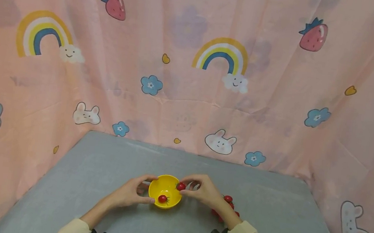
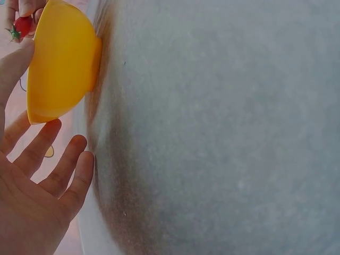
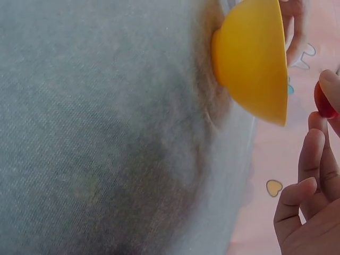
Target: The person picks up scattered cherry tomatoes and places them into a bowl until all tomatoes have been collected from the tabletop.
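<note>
A small yellow bowl (image 1: 165, 189) stands on the grey table (image 1: 265, 217) with one cherry tomato (image 1: 162, 198) lying inside it. My left hand (image 1: 145, 189) holds the bowl's left side between thumb and index finger; in the left wrist view the other fingers (image 2: 64, 170) are spread beside the bowl (image 2: 61, 58). My right hand (image 1: 188, 188) pinches a second cherry tomato (image 1: 180, 186) just over the bowl's right rim. The right wrist view shows that tomato (image 3: 323, 101) at my fingertips, next to the bowl (image 3: 252, 58).
Several more cherry tomatoes (image 1: 228, 199) lie on the table behind my right wrist. A pink printed curtain (image 1: 189, 93) closes in the table at the back and both sides. Grey cloth covers the table around the bowl.
</note>
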Action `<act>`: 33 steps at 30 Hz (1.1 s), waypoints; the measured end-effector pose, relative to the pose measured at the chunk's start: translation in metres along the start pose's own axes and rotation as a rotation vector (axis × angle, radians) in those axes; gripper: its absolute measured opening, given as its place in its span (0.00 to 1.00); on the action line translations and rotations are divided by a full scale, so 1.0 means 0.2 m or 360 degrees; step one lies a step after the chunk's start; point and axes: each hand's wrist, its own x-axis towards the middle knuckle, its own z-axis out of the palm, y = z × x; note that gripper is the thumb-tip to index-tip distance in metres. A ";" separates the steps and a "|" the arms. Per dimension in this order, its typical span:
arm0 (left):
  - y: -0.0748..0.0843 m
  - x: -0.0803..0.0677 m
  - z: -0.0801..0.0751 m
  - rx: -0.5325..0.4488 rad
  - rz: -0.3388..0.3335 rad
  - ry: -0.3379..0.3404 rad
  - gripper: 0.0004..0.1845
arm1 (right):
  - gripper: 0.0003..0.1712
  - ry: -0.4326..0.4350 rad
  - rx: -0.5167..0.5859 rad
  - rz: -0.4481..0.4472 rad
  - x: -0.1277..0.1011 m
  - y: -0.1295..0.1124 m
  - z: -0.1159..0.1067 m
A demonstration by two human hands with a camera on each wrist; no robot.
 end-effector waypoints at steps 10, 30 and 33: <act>0.00 0.00 0.01 -0.0043 0.0029 -0.0028 0.36 | 0.15 0.0025 0.0059 -0.0024 -0.06 0.02 -0.04; 0.00 -0.01 0.00 -0.0023 0.0046 -0.0004 0.36 | 0.14 0.0131 0.0009 0.0034 -0.43 0.19 -0.39; 0.00 0.00 0.00 -0.0022 0.0041 -0.0001 0.36 | 0.15 0.0161 -0.0020 0.0042 -0.49 0.22 -0.42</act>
